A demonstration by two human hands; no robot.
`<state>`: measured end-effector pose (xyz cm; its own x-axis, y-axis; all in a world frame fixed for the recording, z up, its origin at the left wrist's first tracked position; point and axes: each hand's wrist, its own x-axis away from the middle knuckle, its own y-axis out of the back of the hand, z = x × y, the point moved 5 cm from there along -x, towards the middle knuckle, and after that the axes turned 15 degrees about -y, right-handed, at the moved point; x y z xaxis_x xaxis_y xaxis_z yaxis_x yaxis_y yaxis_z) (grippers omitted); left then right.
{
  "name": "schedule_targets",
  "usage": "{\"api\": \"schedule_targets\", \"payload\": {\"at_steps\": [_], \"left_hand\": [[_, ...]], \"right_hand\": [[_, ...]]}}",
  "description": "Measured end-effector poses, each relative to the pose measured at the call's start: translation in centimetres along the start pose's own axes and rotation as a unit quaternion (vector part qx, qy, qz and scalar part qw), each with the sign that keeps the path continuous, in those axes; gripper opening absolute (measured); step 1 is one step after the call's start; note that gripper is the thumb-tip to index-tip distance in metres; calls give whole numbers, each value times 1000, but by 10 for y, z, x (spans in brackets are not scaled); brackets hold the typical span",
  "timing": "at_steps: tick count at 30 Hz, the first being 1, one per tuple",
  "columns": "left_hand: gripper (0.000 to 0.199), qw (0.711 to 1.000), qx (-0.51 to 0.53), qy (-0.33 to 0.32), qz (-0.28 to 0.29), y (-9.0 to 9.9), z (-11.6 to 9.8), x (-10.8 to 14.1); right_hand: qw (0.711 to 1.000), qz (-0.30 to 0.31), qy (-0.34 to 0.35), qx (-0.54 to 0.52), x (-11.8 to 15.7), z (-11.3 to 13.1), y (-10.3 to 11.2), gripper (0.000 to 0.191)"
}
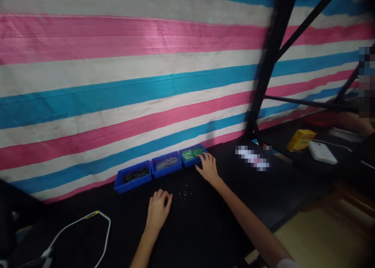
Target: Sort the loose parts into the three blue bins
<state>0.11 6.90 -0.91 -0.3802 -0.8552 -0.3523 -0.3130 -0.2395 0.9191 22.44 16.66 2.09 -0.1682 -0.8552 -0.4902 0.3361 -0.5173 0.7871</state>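
My left hand (pixel 158 208) rests on the black table in front of the trays. Its fingers are loosely bent, with a gap beside the thumb and nothing visible in it. My right hand (pixel 209 168) is at the near right edge of a blue tray with green contents (pixel 191 154), fingers apart and thumb out. Nothing shows between those fingers. To its left stand a blue tray of clear or greyish pieces (pixel 166 164) and a blue tray of dark, thin metal-looking pieces (pixel 136 175). Several tiny shiny bits (pixel 185 193) lie scattered on the table between my hands.
A white cable (pixel 109 229) loops at the lower left. Farther right are a yellow box (pixel 300 140), a white device (pixel 322 152) and another person's arm (pixel 356 123). Behind the table hangs a striped sheet (pixel 131 80), with a black metal post (pixel 263 76) before it.
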Motion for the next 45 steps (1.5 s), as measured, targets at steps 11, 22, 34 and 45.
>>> {"api": "schedule_targets", "payload": {"at_steps": [11,22,34,45], "left_hand": [[39,999,25,21,0,3,-1,0],[46,981,77,-158,-76,23,-76,-10],[53,977,115,-182,1,-14,-98,-43],[55,973,170,-158,17,-24,-92,-34]], "right_hand": [[996,67,41,-52,76,21,47,49],[960,10,-179,-215,104,-80,89,40],[973,81,-172,-130,122,-73,46,42],[930,75,-144,-330,127,-41,61,52]]}}
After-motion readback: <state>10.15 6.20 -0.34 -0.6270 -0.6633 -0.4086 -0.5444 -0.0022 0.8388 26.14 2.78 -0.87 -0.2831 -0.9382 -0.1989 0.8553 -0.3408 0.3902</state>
